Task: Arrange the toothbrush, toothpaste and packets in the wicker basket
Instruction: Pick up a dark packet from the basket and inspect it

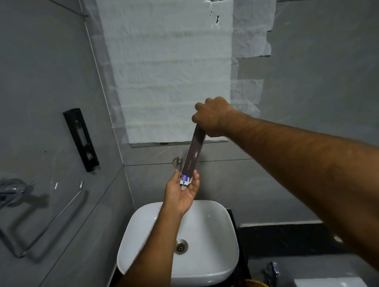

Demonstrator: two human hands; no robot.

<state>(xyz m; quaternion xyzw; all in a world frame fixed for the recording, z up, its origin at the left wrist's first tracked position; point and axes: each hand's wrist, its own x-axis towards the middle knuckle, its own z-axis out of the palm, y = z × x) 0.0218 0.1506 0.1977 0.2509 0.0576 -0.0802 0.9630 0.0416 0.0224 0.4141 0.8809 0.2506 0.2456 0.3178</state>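
**A:** What did the right hand [213,117] have hold of?

**B:** Its grip was closed tight around the top end of a long, flat, dark brown cardboard sleeve [193,153]. The sleeve hung tilted, its open lower end pointing down and to the left, above the white ceramic basin [220,239].

**A:** And the left hand [182,192]?

**B:** It was cupped palm up right under the sleeve's mouth, fingers loosely spread, not clamped on anything. A small white packet with blue and green print [185,179] was poking out of the sleeve and resting against the fingers. Some thin pale sticks [183,187] lay on the palm just below it; I couldn't tell what they were.

**A:** So the left grip was open?

**B:** Open, yes, with the thumb touching the sleeve's lower edge on the left side.

**A:** Where was the wicker basket?

**B:** Only its woven yellow-brown rim [251,286] showed at the bottom edge, just right of the basin, well below both hands. What lay inside it was out of sight.

**A:** Anything else around?

**B:** A round metal drain [181,246] sat in the basin. The dark stone counter [295,240] ran to the right. On the grey tiled wall to the left were a black rectangular wall bracket [81,139] and a chrome towel bar [45,223]. White crumpled paper sheets [171,68] covered the wall panel behind the hands.
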